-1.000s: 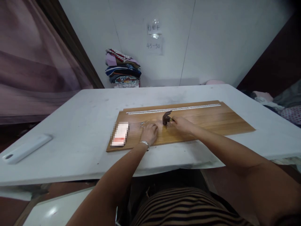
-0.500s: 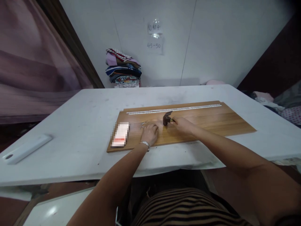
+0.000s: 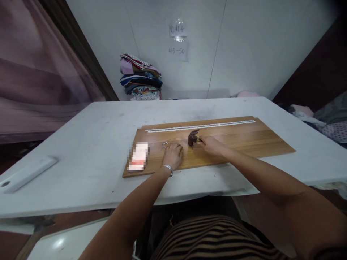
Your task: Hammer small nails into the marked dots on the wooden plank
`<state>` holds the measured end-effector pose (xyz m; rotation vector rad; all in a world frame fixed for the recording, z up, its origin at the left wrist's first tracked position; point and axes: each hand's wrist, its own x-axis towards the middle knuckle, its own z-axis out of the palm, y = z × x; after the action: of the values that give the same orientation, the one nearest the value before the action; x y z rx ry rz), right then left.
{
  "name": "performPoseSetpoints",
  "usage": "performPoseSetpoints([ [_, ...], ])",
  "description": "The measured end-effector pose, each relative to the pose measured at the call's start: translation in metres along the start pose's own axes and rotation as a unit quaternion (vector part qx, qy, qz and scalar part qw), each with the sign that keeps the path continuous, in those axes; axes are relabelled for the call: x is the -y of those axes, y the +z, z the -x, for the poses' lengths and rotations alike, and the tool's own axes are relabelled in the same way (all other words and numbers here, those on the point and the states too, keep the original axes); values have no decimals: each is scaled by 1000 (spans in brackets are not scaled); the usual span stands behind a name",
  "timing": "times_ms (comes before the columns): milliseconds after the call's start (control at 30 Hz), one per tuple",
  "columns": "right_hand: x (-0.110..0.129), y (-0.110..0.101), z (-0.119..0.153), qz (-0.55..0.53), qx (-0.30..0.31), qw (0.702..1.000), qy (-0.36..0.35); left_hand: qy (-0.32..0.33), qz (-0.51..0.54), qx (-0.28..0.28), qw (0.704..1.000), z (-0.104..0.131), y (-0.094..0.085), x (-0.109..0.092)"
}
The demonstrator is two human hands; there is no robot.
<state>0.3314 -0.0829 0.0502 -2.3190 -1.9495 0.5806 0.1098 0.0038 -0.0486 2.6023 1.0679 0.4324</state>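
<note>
A wooden board (image 3: 230, 141) lies on the white table. My right hand (image 3: 211, 145) is wrapped round the handle of a claw hammer (image 3: 192, 138), whose dark head is low over the middle of the board, with the claw pointing away. To the left of the hammer, my left hand (image 3: 173, 154) rests on the board with its fingers curled; anything they may hold is hidden. Several thin nails (image 3: 165, 144) lie just beyond that hand. A phone-like object (image 3: 138, 156), its face pixelated, lies at the board's left end.
Two white strips (image 3: 200, 126) run along the board's far side. A white plastic piece (image 3: 29, 173) lies on the table (image 3: 89, 144) at the left. Folded cloths (image 3: 141, 77) are stacked by the wall behind. A pink curtain (image 3: 46, 65) hangs at the left.
The hammer head is slightly lower, with both hands in nearly the same places. The whole view has shifted a little.
</note>
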Motion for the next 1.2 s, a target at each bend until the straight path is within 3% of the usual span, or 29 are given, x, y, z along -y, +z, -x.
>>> performPoseSetpoints([
  [1200, -4, 1, 0, -36, 9, 999, 3, -14, -3, 15, 1000, 6, -2, -2],
])
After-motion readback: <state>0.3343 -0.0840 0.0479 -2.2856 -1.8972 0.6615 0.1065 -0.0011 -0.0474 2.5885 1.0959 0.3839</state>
